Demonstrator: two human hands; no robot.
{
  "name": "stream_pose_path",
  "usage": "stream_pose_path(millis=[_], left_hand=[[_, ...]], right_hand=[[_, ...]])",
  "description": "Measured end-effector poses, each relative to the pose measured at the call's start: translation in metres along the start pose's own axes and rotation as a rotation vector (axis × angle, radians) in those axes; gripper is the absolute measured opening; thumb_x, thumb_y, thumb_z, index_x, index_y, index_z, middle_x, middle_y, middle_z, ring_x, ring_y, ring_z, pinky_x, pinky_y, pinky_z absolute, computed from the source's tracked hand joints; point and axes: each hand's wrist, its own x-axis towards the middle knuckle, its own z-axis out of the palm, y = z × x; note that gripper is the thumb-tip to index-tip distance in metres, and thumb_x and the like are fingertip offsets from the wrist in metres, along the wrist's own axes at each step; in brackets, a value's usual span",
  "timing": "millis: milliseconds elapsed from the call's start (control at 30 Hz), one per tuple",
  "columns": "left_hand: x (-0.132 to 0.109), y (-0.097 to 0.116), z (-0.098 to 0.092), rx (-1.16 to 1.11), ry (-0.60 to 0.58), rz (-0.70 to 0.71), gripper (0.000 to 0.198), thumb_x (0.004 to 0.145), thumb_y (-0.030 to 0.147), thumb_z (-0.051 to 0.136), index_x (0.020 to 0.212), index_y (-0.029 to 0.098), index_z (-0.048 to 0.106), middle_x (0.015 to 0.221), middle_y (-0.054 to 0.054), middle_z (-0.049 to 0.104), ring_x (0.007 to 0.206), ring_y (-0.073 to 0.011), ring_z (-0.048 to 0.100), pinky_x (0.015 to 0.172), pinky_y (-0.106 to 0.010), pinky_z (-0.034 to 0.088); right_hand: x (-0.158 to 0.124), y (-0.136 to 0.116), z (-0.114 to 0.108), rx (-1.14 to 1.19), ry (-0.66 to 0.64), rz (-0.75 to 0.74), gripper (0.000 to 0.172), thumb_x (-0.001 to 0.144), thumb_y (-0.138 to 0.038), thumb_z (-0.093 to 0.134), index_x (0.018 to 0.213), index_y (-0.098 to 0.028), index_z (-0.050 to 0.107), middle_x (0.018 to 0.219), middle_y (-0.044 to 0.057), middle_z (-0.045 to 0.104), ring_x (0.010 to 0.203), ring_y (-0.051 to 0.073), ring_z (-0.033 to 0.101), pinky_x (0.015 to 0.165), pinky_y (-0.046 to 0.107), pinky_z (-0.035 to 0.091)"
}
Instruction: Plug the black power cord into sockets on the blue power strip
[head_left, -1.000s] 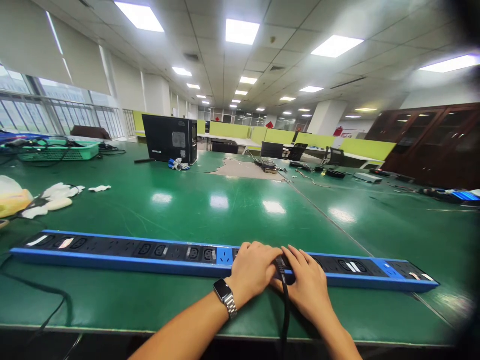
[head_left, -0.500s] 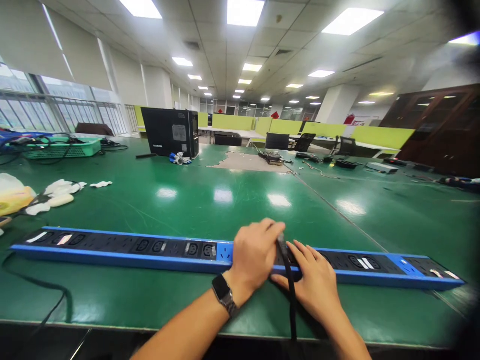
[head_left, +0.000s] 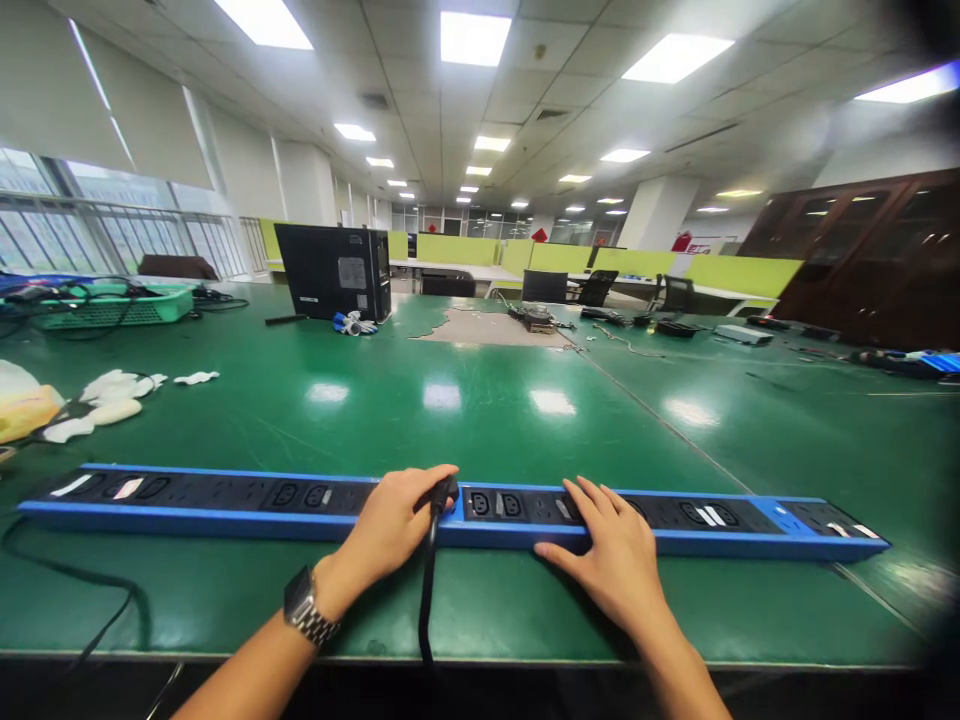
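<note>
A long blue power strip (head_left: 247, 525) with black socket panels lies across the green table in front of me. My left hand (head_left: 397, 515) is closed around a black plug (head_left: 445, 492), held at the blue socket section near the middle of the strip. Whether the plug sits in the socket I cannot tell, as my fingers cover it. Its black cord (head_left: 427, 600) runs down over the table's near edge. My right hand (head_left: 611, 540) grips the strip farther right, fingers over the top and thumb along the near side.
A thin black cable (head_left: 90, 575) curls by the strip's left end. A green basket of cables (head_left: 120, 308), white gloves (head_left: 112, 395) and a black computer case (head_left: 330, 270) stand farther back. Small devices and a grey box (head_left: 742, 334) lie at the back right of the table (head_left: 360, 390).
My left hand has moved left along the strip with the plug, from beside my right hand to the blue middle socket. My right hand still rests on the strip.
</note>
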Motion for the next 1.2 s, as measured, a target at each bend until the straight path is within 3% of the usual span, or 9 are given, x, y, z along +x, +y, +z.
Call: stream_pose_path(millis=[167,367,700,833,933,1200], left_hand=[[-0.008,0.001,0.008,0.073,0.031,0.105,0.042,0.088,0.011,0.047,0.127,0.025,0.057,0.12,-0.006,0.068,0.108,-0.0229,0.061,0.093,-0.042,0.048],[-0.01,0.001,0.006,0.109,0.04,0.128,0.038,0.09,0.015,0.048,0.126,0.022,0.058,0.116,-0.007,0.069,0.104,-0.0235,0.061,0.093,-0.042,0.047],[-0.006,0.0,-0.002,0.11,-0.114,0.159,0.048,0.088,0.008,0.048,0.133,0.025,0.054,0.125,-0.004,0.065,0.112,-0.0206,0.057,0.099,-0.039,0.044],[-0.012,0.004,0.004,0.208,-0.052,0.138,0.054,0.088,0.022,0.059,0.14,0.025,0.045,0.122,-0.006,0.065,0.111,-0.0236,0.057,0.098,-0.042,0.045],[-0.015,0.003,0.01,0.218,0.015,0.134,0.055,0.084,0.03,0.066,0.136,0.023,0.049,0.119,-0.007,0.067,0.109,-0.0252,0.06,0.096,-0.043,0.047],[-0.015,-0.006,0.015,0.179,0.054,0.129,0.038,0.086,0.016,0.06,0.122,0.025,0.059,0.117,-0.004,0.069,0.108,-0.0236,0.062,0.096,-0.041,0.048]], right_hand=[[-0.002,-0.001,0.001,-0.007,0.007,-0.005,0.072,0.073,-0.06,0.062,0.134,-0.025,0.05,0.14,0.008,0.052,0.128,0.033,0.042,0.101,0.05,0.034],[-0.006,0.002,0.009,-0.006,0.116,-0.054,0.072,0.073,-0.065,0.061,0.129,-0.021,0.055,0.137,0.009,0.055,0.126,0.032,0.045,0.102,0.049,0.034],[-0.01,0.0,0.008,-0.018,0.142,-0.086,0.071,0.077,-0.066,0.057,0.129,-0.018,0.056,0.136,0.011,0.056,0.128,0.031,0.043,0.104,0.049,0.032],[-0.01,0.003,0.012,-0.021,0.169,-0.104,0.073,0.076,-0.068,0.057,0.13,-0.018,0.056,0.136,0.011,0.056,0.127,0.032,0.044,0.102,0.049,0.033],[-0.01,0.005,0.014,-0.017,0.182,-0.12,0.074,0.076,-0.069,0.057,0.129,-0.018,0.056,0.136,0.012,0.056,0.127,0.033,0.045,0.102,0.05,0.034],[-0.01,0.005,0.014,-0.003,0.19,-0.125,0.071,0.076,-0.068,0.056,0.129,-0.02,0.056,0.135,0.012,0.057,0.126,0.033,0.046,0.101,0.051,0.034]])
